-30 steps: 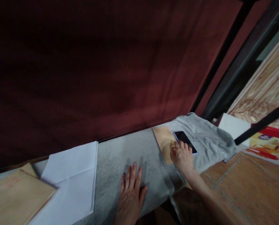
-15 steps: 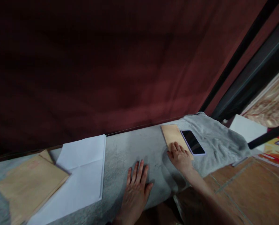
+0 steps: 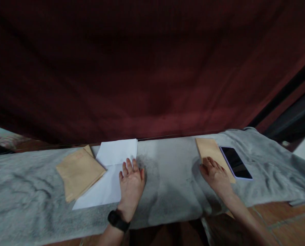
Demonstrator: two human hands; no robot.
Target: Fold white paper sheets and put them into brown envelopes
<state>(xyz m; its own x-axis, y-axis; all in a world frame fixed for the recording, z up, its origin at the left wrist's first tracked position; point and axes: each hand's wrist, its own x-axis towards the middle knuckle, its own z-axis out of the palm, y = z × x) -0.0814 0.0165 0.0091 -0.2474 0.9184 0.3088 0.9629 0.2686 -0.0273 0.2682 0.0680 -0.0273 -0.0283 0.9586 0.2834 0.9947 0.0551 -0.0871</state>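
A dark red curtain (image 3: 152,75) fills the upper frame, dropping behind the back edge of a worktop spread with grey plush cloth (image 3: 173,171). At center left, my left hand (image 3: 132,181) is over the right edge of the white paper sheets (image 3: 118,150), fingers slightly apart with nothing between them; I cannot tell whether they touch. Kraft envelopes (image 3: 82,172) overlap the sheets' left side.

At center right, my right hand (image 3: 215,176) lies over the lower part of a narrow brown paper stack (image 3: 211,147), fingers close together; whether they grip it, I cannot tell. Just beside its right edge lies a smartphone (image 3: 236,163) in a lilac case. Between my hands runs a wide stretch of cloth, from the back edge down to the front edge at bottom center, giving sideways room.
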